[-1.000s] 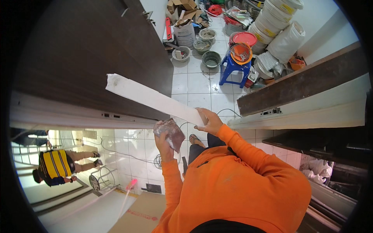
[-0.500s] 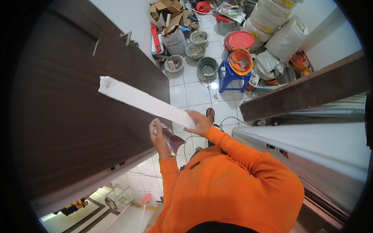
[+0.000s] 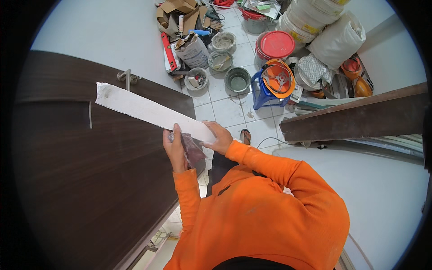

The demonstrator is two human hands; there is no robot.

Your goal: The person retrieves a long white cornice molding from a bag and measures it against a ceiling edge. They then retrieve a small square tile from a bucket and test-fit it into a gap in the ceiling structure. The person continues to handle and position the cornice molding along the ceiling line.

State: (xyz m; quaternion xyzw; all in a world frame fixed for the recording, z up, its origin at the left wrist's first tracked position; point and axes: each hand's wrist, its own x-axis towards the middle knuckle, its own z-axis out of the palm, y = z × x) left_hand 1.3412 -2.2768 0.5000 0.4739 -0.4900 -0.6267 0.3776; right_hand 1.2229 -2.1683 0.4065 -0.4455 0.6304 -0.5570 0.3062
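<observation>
A long white board strip (image 3: 148, 110) slants across the middle of the view, its rough far end up at the left by the door handle. My right hand (image 3: 220, 138) is closed around its near end. Just below the board, my left hand (image 3: 177, 150) grips a curled reddish-brown sheet of sandpaper (image 3: 194, 152), whose free end hangs toward my body. A finger of that hand overlaps the board's lower edge; whether the sandpaper touches the board I cannot tell.
A dark brown door (image 3: 90, 166) stands along my left. Ahead on the tiles are several buckets (image 3: 237, 79), a blue stool (image 3: 269, 95) bearing an orange helmet (image 3: 277, 79), and cardboard (image 3: 180, 6). A dark panel (image 3: 355, 112) juts in at the right; a cable (image 3: 270, 137) crosses the floor.
My left hand has come up with the sandpaper to the board's underside edge. Both hands and the board sit slightly further left in view, and more of the door and its handle shows.
</observation>
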